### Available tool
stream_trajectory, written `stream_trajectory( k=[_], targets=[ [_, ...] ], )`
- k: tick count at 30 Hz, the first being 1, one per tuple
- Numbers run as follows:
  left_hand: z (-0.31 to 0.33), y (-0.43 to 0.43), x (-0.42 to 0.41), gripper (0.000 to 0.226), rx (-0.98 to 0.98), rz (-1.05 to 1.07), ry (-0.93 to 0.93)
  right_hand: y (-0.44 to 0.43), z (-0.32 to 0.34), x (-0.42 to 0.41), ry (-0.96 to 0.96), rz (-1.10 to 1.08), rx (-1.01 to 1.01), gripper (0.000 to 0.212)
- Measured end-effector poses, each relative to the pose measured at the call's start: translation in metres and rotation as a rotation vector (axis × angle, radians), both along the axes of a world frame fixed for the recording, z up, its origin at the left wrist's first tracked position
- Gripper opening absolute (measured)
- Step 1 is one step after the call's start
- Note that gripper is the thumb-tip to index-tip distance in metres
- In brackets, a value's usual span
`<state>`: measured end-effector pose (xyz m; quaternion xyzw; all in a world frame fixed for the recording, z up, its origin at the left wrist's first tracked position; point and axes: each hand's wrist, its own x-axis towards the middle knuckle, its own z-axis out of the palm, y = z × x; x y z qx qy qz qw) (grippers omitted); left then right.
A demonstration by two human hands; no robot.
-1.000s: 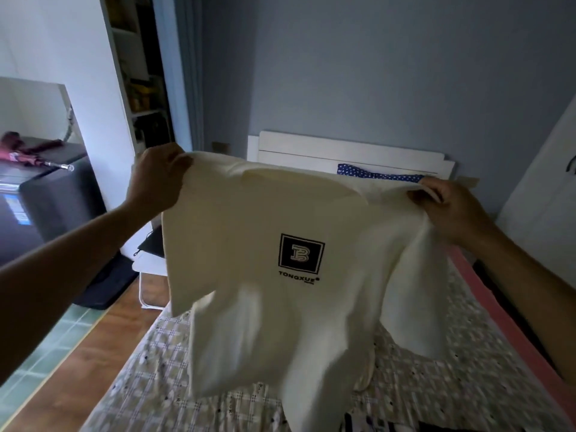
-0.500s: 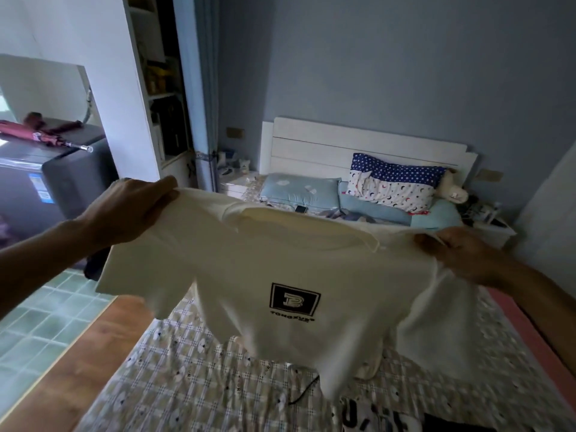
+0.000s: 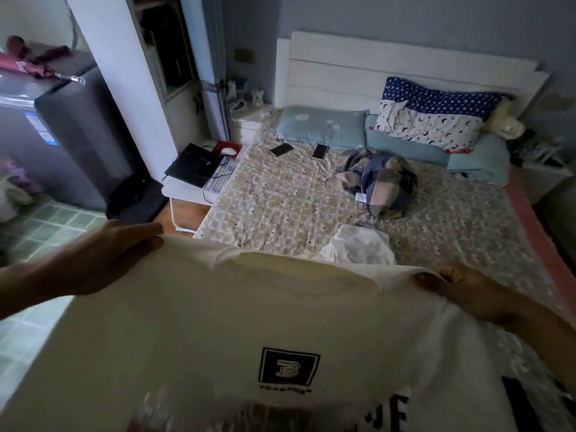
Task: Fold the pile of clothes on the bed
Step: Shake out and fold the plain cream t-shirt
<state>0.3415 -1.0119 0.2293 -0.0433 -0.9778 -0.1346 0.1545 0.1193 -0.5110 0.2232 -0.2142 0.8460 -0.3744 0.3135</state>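
Observation:
A cream T-shirt (image 3: 249, 313) with a black square logo is spread out low in front of me, over the near end of the bed (image 3: 280, 207). My left hand (image 3: 106, 254) grips its left shoulder and my right hand (image 3: 461, 291) pinches its right shoulder. Beyond the shirt a white garment (image 3: 358, 244) lies crumpled on the patterned sheet. A blue and beige checked garment (image 3: 383, 182) is bunched up farther back. A black and white printed garment (image 3: 396, 413) shows through beneath the shirt's lower edge.
Two phones (image 3: 282, 149) (image 3: 320, 151) lie near the blue pillows (image 3: 321, 126) at the white headboard (image 3: 374, 70). A small white table (image 3: 187, 188) with a laptop and keyboard stands at the bed's left side. A grey appliance (image 3: 68, 132) stands left on green tiles.
Both hands have lowered the shirt from chest height toward the bed, and my view has tilted down, so the whole bed, the pillows and the other garments now show.

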Motion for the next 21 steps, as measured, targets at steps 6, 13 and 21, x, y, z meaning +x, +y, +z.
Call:
stream_trajectory(
  k=[6,13,21],
  targets=[
    [-0.136,-0.015,-0.081,0.053,0.108,0.063,-0.203,-0.048,-0.169,-0.071,0.016,-0.097,0.104,0.074],
    [-0.350,-0.038,-0.161,0.042,0.071,0.148,-0.423,-0.084,-0.343,-0.124,0.116,-0.137,0.267,0.051],
    [-0.486,-0.034,-0.254,0.030,-0.024,0.341,-0.394,-0.118,-0.471,-0.208,0.247,-0.275,0.416,0.050]
  ],
)
